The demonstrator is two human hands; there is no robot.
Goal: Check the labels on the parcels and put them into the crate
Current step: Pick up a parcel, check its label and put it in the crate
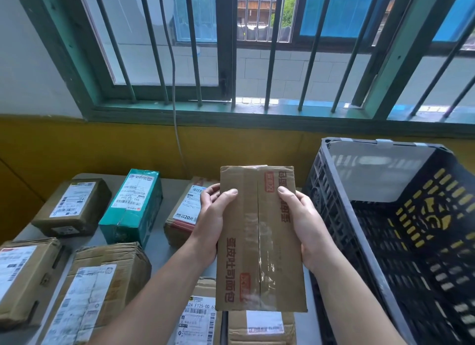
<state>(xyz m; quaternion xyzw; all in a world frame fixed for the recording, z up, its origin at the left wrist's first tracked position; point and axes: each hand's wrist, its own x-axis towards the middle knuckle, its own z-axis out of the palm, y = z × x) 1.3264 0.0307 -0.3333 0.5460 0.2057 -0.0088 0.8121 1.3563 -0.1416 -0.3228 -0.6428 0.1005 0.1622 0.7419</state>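
Note:
A flat brown cardboard parcel with red print and a taped seam is held upright above the table, its taped side facing me. My left hand grips its left edge, thumb on the front. My right hand grips its right edge, thumb on the front too. No shipping label shows on the side facing me. The black slotted plastic crate stands at the right with nothing visible inside.
Several labelled parcels lie on the grey table: a teal box, brown boxes at the left and front, and one behind my left hand. A barred window and yellow wall stand behind.

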